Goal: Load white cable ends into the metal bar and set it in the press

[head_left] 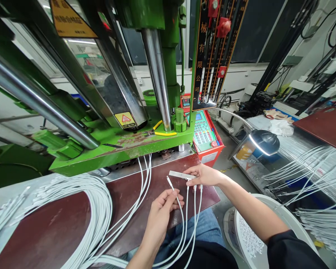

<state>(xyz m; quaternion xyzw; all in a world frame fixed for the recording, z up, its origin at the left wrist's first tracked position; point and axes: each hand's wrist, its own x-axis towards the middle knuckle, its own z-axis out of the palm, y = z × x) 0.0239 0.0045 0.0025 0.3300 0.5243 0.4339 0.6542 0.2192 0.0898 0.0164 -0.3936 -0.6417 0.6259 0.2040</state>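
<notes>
Between the thumb and fingers of my left hand point(164, 204) is a white cable point(170, 183), its connector end pointing up and away from me. My right hand point(203, 175) grips a flat metal bar point(182, 174) whose free end reaches left, close to the cable's tip but apart from it. Several white cables point(195, 201) hang down from the bar by their connector ends. Under my hands is the dark red tabletop point(128, 186). Other white cables point(145, 175) run from under the green press point(145, 142) toward me.
A large coil of white cables point(100, 201) lies at the left. Yellow-handled pliers point(165, 133) rest on the press bed. Beyond stands a red control panel point(204, 130). At the right are a lamp point(264, 142), a bucket of small white pieces point(249, 235) and more cables point(308, 168).
</notes>
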